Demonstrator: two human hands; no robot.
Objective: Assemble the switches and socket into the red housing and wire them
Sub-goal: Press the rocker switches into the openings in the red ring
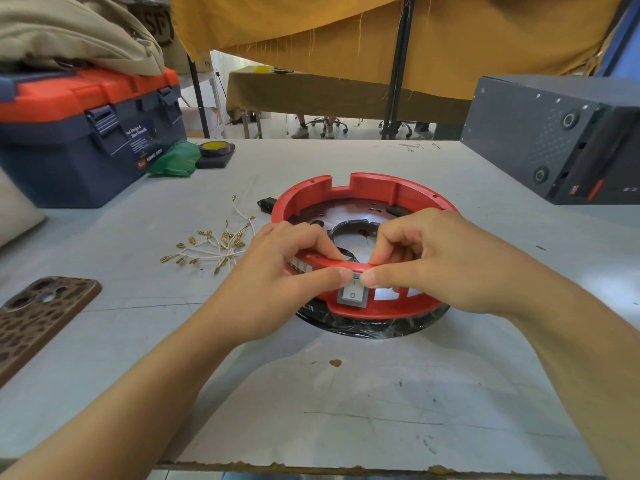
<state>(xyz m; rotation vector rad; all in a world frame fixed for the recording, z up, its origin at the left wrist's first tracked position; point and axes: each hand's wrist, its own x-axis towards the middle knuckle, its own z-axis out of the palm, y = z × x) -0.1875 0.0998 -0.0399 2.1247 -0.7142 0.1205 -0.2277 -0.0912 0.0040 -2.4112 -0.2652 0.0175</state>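
- the red housing (367, 199) sits near the middle of the grey table (311, 393), on a black disc (374, 329) that shows under its near edge; its near wall, the one with the rectangular cut-outs, faces the person, which puts the openings within reach of both thumbs.
- a grey rocker switch (352, 294) sits in one of those cut-outs at the 6 o'clock point of the ring, its "o" mark toward the bottom; it looks seated or nearly so, though i cannot tell whether it has clicked fully home.
- the left hand (294, 268) comes in from 7 o'clock, fingers curled over the rim and down inside the wall, thumb laid along the outer face just above the switch.
- the right hand (436, 261) comes in from 5 o'clock and mirrors it: fingers hooked inside, thumb outside.
- the two thumb tips nearly meet right over the top edge of the switch, so the switch lies just below and between them; this reads as a squeeze, with the inner fingers bracing the wall while the thumbs press.
- more open cut-outs show just to the right of the switch, so further parts are probably still to go in.
- a black socket (265, 203) lies outside the housing at about 10 o'clock, touching or just beside the wall.
- the white wires (214, 247) with brass terminals lie loose at 9 o'clock, near but clear of the left hand; wiring looks not yet begun.
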